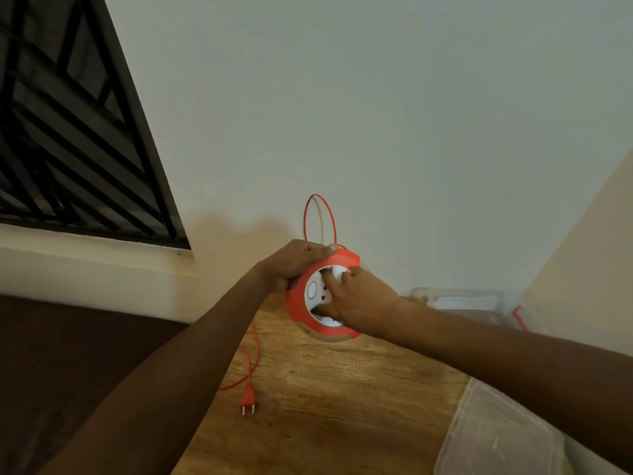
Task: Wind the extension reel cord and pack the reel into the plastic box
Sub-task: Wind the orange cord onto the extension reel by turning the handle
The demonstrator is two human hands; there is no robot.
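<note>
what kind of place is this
Probably a room in a home, at a corner. A wood-grain table stands against a plain pale painted wall, beside a window with dark metal bars over a white sill. Both hands work an orange and white extension reel.

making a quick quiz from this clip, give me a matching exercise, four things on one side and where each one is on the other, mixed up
Things:
1. plug
2. left hand
3. right hand
4. clear lid

Places:
A. fingers on the reel's white centre
B. lying on the wooden table, near its left edge
C. gripping the reel's orange rim from the top left
D. flat at the table's near right corner

Pairs: 1-B, 2-C, 3-A, 4-D
</note>
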